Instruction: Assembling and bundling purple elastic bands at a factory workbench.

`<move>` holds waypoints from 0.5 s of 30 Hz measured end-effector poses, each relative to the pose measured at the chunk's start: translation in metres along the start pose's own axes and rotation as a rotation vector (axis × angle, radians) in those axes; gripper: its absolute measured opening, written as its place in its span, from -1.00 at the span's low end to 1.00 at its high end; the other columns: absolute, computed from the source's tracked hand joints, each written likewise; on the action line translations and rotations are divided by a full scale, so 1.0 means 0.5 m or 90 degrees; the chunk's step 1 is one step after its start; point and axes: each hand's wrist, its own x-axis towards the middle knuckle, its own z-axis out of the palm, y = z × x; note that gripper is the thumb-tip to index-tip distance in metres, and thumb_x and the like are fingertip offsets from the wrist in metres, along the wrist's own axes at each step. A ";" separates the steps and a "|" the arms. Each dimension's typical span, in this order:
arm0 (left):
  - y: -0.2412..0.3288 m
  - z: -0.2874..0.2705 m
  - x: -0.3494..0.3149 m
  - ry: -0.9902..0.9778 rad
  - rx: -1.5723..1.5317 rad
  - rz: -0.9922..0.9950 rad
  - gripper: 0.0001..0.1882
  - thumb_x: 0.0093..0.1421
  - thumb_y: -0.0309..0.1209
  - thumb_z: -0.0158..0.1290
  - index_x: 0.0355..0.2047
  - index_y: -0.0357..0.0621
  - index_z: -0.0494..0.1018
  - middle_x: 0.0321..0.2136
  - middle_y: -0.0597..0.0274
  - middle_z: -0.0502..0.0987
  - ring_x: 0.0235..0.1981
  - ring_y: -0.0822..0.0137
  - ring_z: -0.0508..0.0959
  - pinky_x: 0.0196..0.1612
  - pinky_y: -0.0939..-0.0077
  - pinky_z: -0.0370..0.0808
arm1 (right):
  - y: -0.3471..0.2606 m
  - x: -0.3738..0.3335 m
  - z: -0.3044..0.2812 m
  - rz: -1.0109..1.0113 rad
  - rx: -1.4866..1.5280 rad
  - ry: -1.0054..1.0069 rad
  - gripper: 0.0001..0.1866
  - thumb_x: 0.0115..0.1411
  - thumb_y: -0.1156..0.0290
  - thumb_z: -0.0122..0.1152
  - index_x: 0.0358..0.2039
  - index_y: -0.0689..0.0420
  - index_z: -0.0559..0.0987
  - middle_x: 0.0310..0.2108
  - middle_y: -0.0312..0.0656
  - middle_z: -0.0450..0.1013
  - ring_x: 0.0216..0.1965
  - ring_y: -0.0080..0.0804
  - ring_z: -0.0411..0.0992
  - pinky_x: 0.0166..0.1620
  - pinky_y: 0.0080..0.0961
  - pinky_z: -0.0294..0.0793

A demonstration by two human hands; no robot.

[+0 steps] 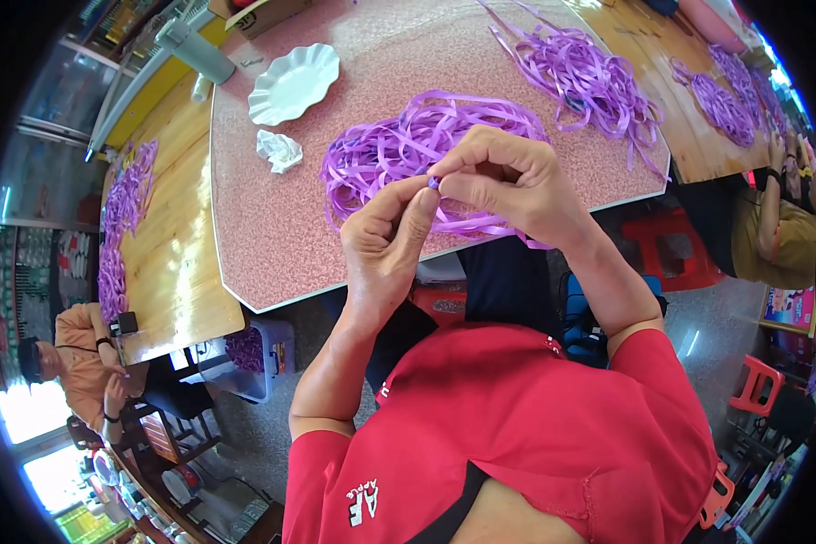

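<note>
Fingertips of both hands meet above the near side of a pink speckled tabletop (267,227). My left hand (385,238) is closed in a pinch on a small folded bit of purple ribbon (433,182). Pinching the same bit from the other side is my right hand (521,186), its fingers curled. Its exact fold or knot is too small to make out. Right behind and below the hands lies a loose heap of purple ribbon (363,163), looped and tangled, partly covered by my fingers.
A white scalloped plate (295,84) and a crumpled tissue (279,151) lie at the left. Another purple ribbon heap (589,82) is at the far right. A grey-green bottle (195,52) stands far left. Co-workers sit at both sides; a red stool (671,249) is at right.
</note>
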 end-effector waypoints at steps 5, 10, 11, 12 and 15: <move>-0.034 -0.002 0.020 -0.004 -0.215 -0.001 -0.76 0.40 -0.36 -0.06 -0.17 -0.28 0.53 -0.45 0.37 0.47 -0.51 0.59 0.32 -0.42 0.71 0.25 | -0.011 0.024 -0.012 0.174 0.349 0.047 -0.15 0.29 -0.36 -0.30 0.17 0.20 0.36 -0.29 -0.40 0.34 -0.59 -0.79 -0.01 -0.57 -0.84 -0.03; -0.035 0.017 0.022 -0.128 -0.151 -0.018 -0.74 0.38 -0.30 -0.01 -0.19 -0.25 0.55 0.18 0.07 0.36 0.17 0.33 0.35 0.22 0.35 0.25 | 0.004 0.035 -0.024 0.132 0.603 0.123 -0.10 0.26 -0.40 -0.31 0.18 0.21 0.36 -0.36 -0.38 0.28 -0.58 -0.73 0.02 -0.54 -0.74 0.03; -0.029 0.024 0.020 -0.131 -0.153 -0.019 -0.74 0.38 -0.30 -0.01 -0.19 -0.25 0.55 0.18 0.07 0.36 0.17 0.33 0.35 0.22 0.35 0.25 | 0.006 0.035 -0.023 0.117 0.609 0.126 -0.09 0.26 -0.41 -0.33 0.17 0.22 0.36 -0.37 -0.38 0.27 -0.58 -0.72 0.03 -0.53 -0.72 0.04; -0.025 0.031 0.016 -0.159 -0.157 -0.091 -0.73 0.38 -0.29 -0.01 -0.19 -0.25 0.54 0.19 0.07 0.35 0.16 0.34 0.35 0.21 0.35 0.26 | 0.006 0.037 -0.019 0.117 0.609 0.127 -0.09 0.26 -0.41 -0.33 0.17 0.22 0.36 -0.37 -0.38 0.27 -0.58 -0.72 0.03 -0.53 -0.72 0.04; -0.016 0.049 0.012 -0.195 -0.159 -0.184 -0.71 0.37 -0.25 0.01 -0.18 -0.25 0.54 0.11 0.17 0.43 0.08 0.42 0.39 0.14 0.44 0.31 | 0.006 0.041 -0.007 0.084 0.537 0.145 -0.05 0.25 -0.44 -0.42 0.17 0.23 0.37 -0.39 -0.37 0.27 -0.58 -0.71 0.03 -0.49 -0.68 0.09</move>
